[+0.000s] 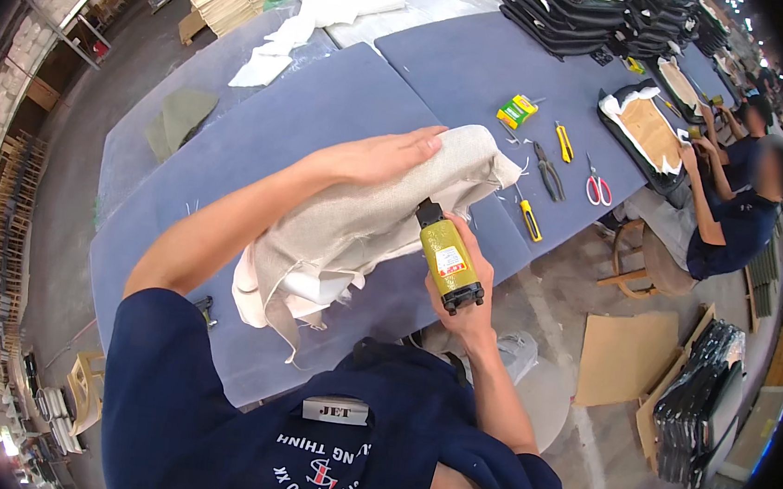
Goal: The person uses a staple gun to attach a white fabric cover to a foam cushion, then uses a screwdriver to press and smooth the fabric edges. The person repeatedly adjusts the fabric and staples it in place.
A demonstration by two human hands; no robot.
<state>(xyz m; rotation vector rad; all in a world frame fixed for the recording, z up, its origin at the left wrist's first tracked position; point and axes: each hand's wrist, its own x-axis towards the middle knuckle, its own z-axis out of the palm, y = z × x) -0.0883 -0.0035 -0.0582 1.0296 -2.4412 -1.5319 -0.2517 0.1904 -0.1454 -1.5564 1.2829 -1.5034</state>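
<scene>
A beige fabric-covered cushion [357, 209] is propped at a tilt on the table, with loose cloth edges hanging and white padding showing at its near left end. My left hand [397, 157] lies over its far upper edge and steadies it; the fingers reach along the cloth, and their undersides are hidden. Wrapped round a yellow staple gun [447, 257] is my right hand [477, 275]. The gun's black nose meets or nearly meets the cushion's near side; whether it touches, I cannot tell.
On the blue table [330, 90] lie a green-yellow box [518, 111], a yellow cutter [563, 142], pliers [549, 172], red-handled scissors [599, 183] and a yellow-handled screwdriver [529, 217]. Black seats [560, 17] are stacked behind. At right, a person [738, 224] works on another seat [644, 127].
</scene>
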